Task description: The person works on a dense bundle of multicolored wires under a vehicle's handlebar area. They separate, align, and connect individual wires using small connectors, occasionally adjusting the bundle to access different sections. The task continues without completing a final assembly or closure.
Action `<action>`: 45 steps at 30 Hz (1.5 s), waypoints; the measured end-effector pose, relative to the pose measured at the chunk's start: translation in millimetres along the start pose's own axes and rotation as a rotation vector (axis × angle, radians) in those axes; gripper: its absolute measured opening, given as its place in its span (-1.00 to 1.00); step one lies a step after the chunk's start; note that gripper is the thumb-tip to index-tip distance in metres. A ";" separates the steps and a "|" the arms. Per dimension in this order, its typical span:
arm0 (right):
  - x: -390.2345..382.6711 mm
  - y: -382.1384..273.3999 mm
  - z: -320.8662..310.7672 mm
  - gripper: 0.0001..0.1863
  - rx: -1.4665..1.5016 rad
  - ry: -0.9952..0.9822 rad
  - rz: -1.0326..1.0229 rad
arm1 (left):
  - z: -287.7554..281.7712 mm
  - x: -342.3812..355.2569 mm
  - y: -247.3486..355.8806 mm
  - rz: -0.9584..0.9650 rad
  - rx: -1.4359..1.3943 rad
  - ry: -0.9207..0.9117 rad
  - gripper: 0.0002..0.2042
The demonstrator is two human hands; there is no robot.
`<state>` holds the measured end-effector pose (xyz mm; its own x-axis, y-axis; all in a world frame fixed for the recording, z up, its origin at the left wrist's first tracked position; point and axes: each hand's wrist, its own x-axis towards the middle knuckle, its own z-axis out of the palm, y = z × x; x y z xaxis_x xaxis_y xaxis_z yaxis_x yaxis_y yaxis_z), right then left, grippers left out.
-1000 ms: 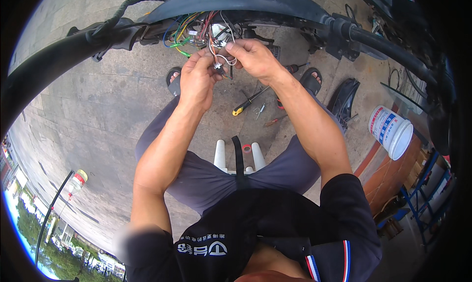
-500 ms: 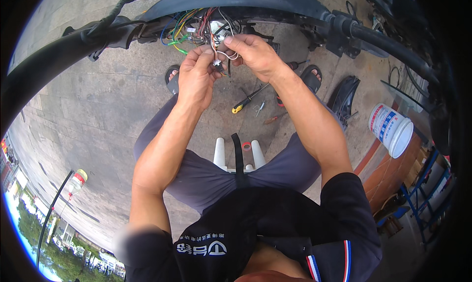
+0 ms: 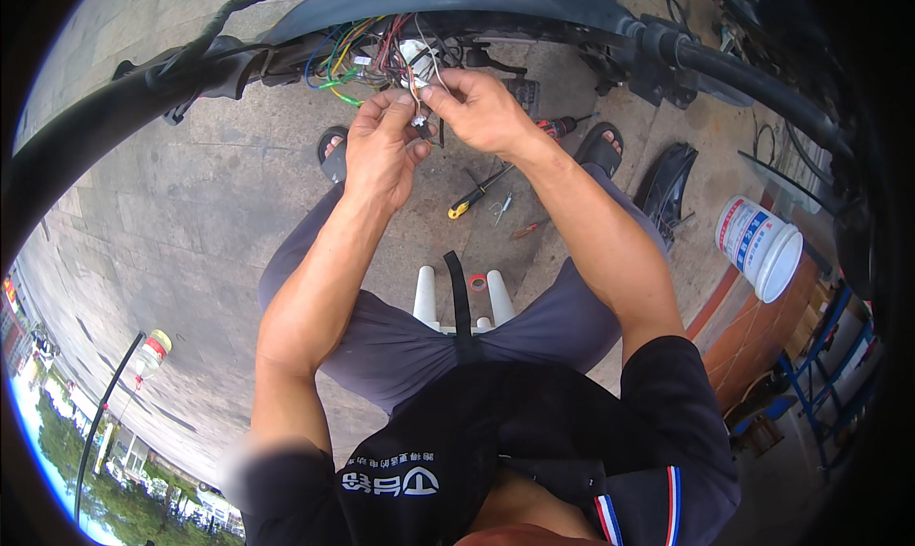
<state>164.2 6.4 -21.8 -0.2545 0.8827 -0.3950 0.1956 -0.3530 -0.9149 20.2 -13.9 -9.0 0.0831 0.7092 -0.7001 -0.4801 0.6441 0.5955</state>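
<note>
Under a curved dark panel (image 3: 457, 1) hangs a bundle of coloured wires (image 3: 367, 52). My left hand (image 3: 383, 151) is closed, pinching a small wire connector (image 3: 420, 122) with a white and a black part between thumb and fingers. Thin orange and white wires run up from that connector. Just to its right, my right hand (image 3: 481, 111) is closed too, thumb and forefinger pressed together on a white wire (image 3: 438, 68). A white wrapped piece (image 3: 416, 58) sits among the wires above both hands. The fingers hide part of the connector.
On the paving lie a yellow-handled screwdriver (image 3: 467, 204), a red-and-black power drill (image 3: 558, 126) and a black plastic part (image 3: 667, 184). A white bucket (image 3: 758, 246) stands at the right. White stool legs (image 3: 426, 298) and a red tape roll (image 3: 477, 282) show between my knees.
My right hand has shifted slightly left and down, and the white wire's loop beside it has straightened upward. More of the drill shows. My left hand stays nearly in place on the connector.
</note>
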 end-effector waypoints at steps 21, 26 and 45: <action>0.3 -3.9 -2.9 -0.74 -0.086 0.073 -0.021 | -3.3 -4.4 -1.7 0.070 -0.011 -0.112 -0.69; -0.4 -7.1 -4.4 -0.74 -0.082 0.049 0.009 | -3.8 -5.9 -1.0 0.060 -0.022 -0.113 -0.70; 2.1 -3.4 -1.7 -0.75 -0.112 0.046 -0.019 | -5.2 1.3 -6.8 0.097 -0.023 -0.055 -0.78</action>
<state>164.7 9.9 -19.4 -0.2155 0.9033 -0.3710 0.2961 -0.3015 -0.9063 19.0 -18.8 -16.1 0.0826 0.7827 -0.6169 -0.5080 0.5657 0.6496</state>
